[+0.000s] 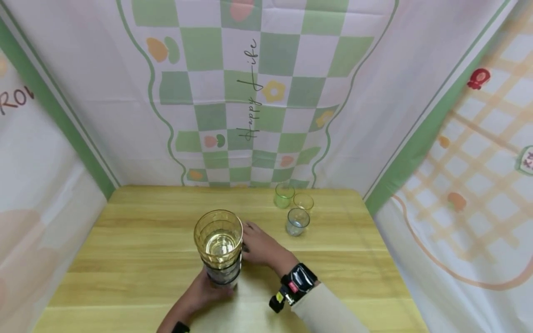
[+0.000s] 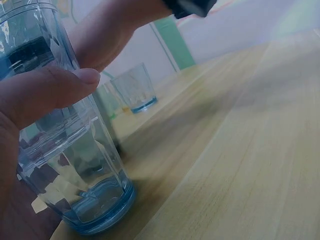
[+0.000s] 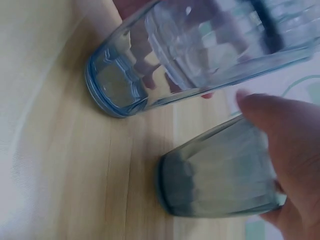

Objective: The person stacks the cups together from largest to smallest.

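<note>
My left hand (image 1: 208, 290) grips a tall stack of nested glasses, with an amber glass (image 1: 218, 233) on top and darker-rimmed ones beneath. Its thumb lies across the stack in the left wrist view, above a clear glass with a blue base (image 2: 102, 207). On the stack's right side is my right hand (image 1: 262, 247). The right wrist view shows that hand (image 3: 297, 150) holding a smoky grey glass (image 3: 220, 172) near its rim, tilted in that view and close beside the stack. In the head view the stack mostly hides this glass.
At the back right of the wooden table (image 1: 145, 259) stand a small green glass (image 1: 284, 198), an amber glass (image 1: 304, 202) and a blue-grey glass (image 1: 297, 223), close together. A patterned curtain (image 1: 204, 51) hangs behind the table, with more fabric at both sides.
</note>
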Demonstrator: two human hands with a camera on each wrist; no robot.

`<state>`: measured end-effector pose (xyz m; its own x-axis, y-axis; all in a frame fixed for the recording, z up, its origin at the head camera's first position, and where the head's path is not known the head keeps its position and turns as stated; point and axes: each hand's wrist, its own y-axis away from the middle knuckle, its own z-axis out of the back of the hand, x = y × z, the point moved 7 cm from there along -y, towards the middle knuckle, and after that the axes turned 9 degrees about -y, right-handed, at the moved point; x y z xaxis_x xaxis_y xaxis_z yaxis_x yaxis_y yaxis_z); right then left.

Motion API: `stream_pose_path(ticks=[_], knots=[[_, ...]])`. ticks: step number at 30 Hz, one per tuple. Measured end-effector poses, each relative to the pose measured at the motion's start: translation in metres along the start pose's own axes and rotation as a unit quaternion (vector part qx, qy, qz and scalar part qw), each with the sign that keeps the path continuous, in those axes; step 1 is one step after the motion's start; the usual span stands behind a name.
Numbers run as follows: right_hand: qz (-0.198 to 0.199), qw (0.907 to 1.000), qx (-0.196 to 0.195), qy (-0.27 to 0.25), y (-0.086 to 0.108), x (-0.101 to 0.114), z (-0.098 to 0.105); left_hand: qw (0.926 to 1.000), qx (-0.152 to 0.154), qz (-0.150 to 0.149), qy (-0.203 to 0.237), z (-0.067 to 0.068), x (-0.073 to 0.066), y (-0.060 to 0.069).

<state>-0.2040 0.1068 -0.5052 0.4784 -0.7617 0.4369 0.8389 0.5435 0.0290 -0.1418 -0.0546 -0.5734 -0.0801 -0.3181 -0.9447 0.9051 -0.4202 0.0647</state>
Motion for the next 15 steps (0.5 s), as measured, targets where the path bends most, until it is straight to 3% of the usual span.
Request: stream_pose_path(ticks=[8, 15], knots=[[-0.092, 0.9936, 0.056, -0.035, 0.042, -0.004, 0.008, 1.0000, 0.005, 0.002, 0.000, 0.000, -0.001, -0.001], [-0.102, 0.9923, 0.053, -0.045, 0.063, -0.007, 0.012, 0.9999, 0.000, 0.012, -0.006, 0.000, 0.005, 0.000]])
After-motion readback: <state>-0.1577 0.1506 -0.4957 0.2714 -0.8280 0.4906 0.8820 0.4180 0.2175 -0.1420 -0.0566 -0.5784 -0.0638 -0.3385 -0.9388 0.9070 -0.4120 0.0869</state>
